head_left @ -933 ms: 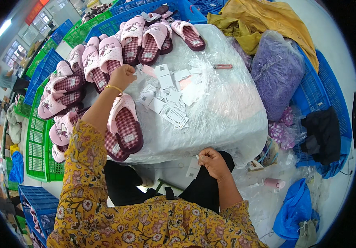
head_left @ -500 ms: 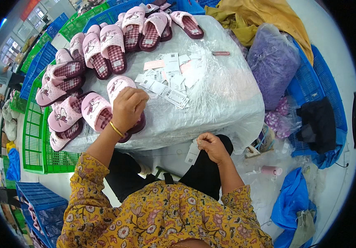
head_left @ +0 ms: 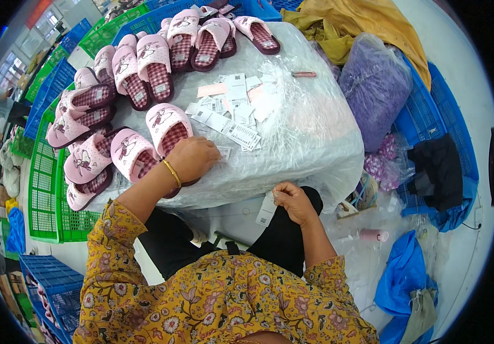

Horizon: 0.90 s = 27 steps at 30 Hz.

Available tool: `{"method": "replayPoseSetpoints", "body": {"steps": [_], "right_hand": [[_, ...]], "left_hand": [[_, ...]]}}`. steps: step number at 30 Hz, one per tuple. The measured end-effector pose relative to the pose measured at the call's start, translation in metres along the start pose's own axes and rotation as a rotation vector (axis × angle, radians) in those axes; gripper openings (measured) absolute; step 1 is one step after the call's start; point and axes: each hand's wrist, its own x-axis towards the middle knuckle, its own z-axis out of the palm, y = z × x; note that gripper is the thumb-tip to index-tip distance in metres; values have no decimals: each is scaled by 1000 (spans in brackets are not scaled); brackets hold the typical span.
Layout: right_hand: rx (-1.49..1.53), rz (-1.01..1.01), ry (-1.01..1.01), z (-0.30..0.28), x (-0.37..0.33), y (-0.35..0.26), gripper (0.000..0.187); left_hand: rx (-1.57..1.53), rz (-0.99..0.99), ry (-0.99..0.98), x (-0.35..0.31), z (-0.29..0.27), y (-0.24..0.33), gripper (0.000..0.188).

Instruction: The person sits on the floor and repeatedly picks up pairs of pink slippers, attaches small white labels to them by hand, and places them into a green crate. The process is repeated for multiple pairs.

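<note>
My left hand (head_left: 192, 159) is over the heel of a pink slipper (head_left: 168, 121) with a checked insole. Its fingers are closed, and a small white printed label (head_left: 224, 153) sticks out at the fingertips. Beside that slipper stands another pink slipper (head_left: 129, 150), partly hidden by my wrist. In front of the table edge, above my lap, my right hand (head_left: 296, 203) pinches a white hang tag (head_left: 266, 210) that hangs downward. A loose pile of white tags (head_left: 230, 123) lies on the plastic-wrapped table surface (head_left: 247, 183), to the right of the slippers.
Several more pink slippers (head_left: 158, 63) line the table's far and left sides. A small red tool (head_left: 304, 74) lies near the right edge. Green crates (head_left: 43, 200) and blue crates (head_left: 57, 275) stand at the left. A purple bag (head_left: 373, 86) sits at the right, above a pink spool (head_left: 374, 235).
My left hand has moved right and slightly down from the slipper's opening, and a small white label now shows at its fingertips. The right hand keeps its pinch on the hang tag.
</note>
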Motion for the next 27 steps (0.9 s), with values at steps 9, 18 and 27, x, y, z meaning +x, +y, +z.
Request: {"method": "replayPoseSetpoints", "body": {"steps": [9, 18, 27], "right_hand": [[43, -19, -3, -2, 0, 2, 16], [82, -19, -24, -3, 0, -3, 15], [96, -28, -45, -9, 3, 2, 16]], "left_hand": [[-62, -171, 136, 44, -5, -40, 21], [51, -443, -119, 120, 4, -107, 52], [-204, -424, -235, 126, -8, -113, 27]]}}
